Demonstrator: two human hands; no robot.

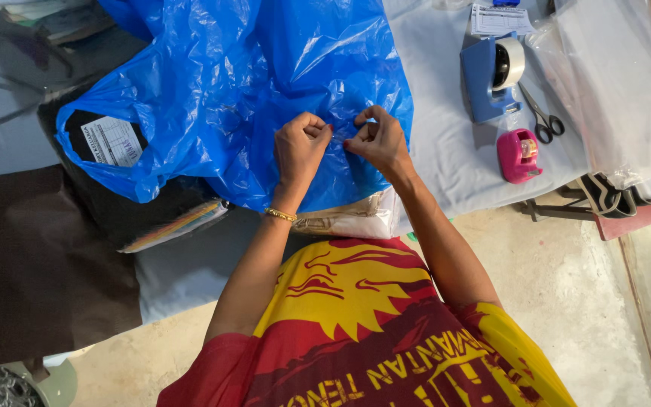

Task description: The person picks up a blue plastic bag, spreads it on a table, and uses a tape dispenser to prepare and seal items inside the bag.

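Observation:
A large blue plastic bag lies on the table in front of me, its open mouth at the left. My left hand and my right hand rest on the bag's near right part, fingers pinched close together on a small strip of the blue plastic between them. I cannot tell whether something small, such as tape, is also between the fingers. A gold bangle sits on my left wrist. Under the bag's near edge a clear packet with beige cloth pokes out.
A blue tape dispenser with a white roll, black scissors and a small pink tape dispenser lie on the grey tablecloth at right. Clear plastic bags pile at far right. Dark cloth and a paper label lie at left.

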